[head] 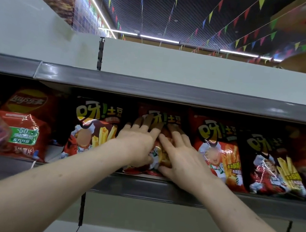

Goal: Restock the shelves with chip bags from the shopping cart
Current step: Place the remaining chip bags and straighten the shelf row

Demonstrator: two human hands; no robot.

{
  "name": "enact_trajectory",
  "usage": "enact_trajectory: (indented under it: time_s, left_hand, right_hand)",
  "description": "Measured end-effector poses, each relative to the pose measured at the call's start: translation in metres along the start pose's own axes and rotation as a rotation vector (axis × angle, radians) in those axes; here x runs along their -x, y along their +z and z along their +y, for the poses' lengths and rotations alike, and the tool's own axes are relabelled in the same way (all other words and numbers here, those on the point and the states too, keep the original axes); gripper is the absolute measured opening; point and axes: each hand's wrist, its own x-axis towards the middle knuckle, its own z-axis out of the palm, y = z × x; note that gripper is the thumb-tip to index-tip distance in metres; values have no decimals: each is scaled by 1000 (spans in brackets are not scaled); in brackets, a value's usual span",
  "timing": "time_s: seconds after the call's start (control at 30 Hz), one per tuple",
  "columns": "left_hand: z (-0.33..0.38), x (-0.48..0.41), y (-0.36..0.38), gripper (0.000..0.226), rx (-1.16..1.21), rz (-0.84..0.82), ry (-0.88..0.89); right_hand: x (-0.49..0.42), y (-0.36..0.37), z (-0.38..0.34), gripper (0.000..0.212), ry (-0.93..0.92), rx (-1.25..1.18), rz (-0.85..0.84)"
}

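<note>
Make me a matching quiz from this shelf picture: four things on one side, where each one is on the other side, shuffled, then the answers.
Things:
1. bag with green label
2. middle red bag
3. flags
4. white panel

Places:
A. strung under the ceiling
B. behind the upper shelf
C. left of both hands
D. under the left hand and right hand

Pairs: 1-C, 2-D, 3-A, 4-B
</note>
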Motion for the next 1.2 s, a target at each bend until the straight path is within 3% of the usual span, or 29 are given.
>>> enact_trajectory:
  time_s: [0.73,0.83,0.97,1.1,1.2]
  left_hand:
    - [3,4,-4,95,-123,12,-24]
    - [12,6,-14,99,-135,66,-3]
    - [50,1,-19,104,-90,209,114]
    - [93,-11,-13,108,14,245,210]
    - [105,-21,-1,101,-20,207,229]
  right_hand:
    - [13,0,-2,68,46,-78,42]
    - [27,-13,18,59,44,-33,115]
    - [51,-23,59,66,119,-12,292]
    - [64,-21,87,79,316,-22,123]
    - [69,-13,90,77,329,-72,34]
